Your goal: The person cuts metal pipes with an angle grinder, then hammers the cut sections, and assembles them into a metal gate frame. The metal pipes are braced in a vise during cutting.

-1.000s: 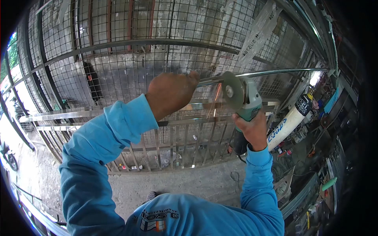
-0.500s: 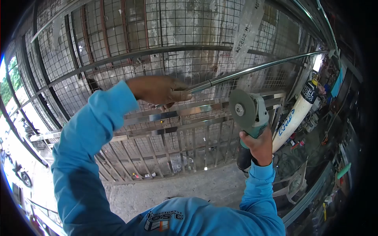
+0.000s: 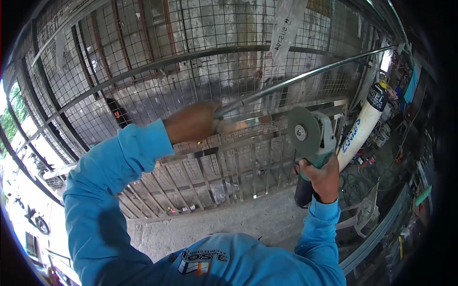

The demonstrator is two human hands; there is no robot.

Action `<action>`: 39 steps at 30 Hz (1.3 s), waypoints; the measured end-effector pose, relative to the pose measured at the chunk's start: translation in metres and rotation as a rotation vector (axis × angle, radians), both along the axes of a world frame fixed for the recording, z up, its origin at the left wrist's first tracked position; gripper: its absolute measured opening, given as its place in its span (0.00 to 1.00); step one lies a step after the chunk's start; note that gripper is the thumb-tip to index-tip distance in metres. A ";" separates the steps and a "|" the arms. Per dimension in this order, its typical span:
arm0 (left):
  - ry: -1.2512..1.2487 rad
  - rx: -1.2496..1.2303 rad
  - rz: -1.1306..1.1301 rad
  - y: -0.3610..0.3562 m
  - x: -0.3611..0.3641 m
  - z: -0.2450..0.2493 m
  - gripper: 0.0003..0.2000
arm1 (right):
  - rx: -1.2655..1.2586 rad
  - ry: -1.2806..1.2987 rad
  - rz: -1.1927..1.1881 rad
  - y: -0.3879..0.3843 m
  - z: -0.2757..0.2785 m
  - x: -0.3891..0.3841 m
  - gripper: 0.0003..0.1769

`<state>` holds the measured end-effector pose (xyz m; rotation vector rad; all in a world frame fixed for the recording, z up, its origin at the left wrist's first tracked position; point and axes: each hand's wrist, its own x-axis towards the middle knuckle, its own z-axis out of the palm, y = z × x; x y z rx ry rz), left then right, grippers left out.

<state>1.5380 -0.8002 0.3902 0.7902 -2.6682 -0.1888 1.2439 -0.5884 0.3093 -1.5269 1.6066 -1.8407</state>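
Observation:
A long shiny metal tube (image 3: 305,76) slants from the centre up to the far right. My left hand (image 3: 193,122) is wrapped round its near end, with the fingers partly blurred. In my right hand (image 3: 326,180) is a green and grey angle grinder (image 3: 327,136), held upright by its body. The grinder's flat disc (image 3: 304,132) faces me, below the tube and apart from it. Behind both hands stands a metal frame with many bars (image 3: 234,167).
A wire mesh wall (image 3: 214,71) rises behind the frame. At the right leans a white gas cylinder (image 3: 358,133) with a dark top. Cables and tools lie on the floor beyond it. A motorcycle (image 3: 36,217) stands outside at the left.
My left hand has moved lower, its fingers closing round the tube, and the tube's near end has come down and left. The grinder has shifted slightly right in my right hand.

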 end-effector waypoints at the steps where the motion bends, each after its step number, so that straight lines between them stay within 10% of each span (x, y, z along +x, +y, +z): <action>1: -0.008 -0.133 0.088 0.007 0.002 0.001 0.21 | 0.017 0.012 0.021 -0.004 0.000 0.000 0.27; 6: -0.024 -0.545 0.389 0.048 -0.006 -0.007 0.16 | -0.064 0.320 -0.005 -0.030 0.022 0.021 0.29; 39: 0.091 -0.410 0.320 0.065 0.008 0.032 0.19 | -0.109 0.342 0.046 -0.049 0.064 0.062 0.27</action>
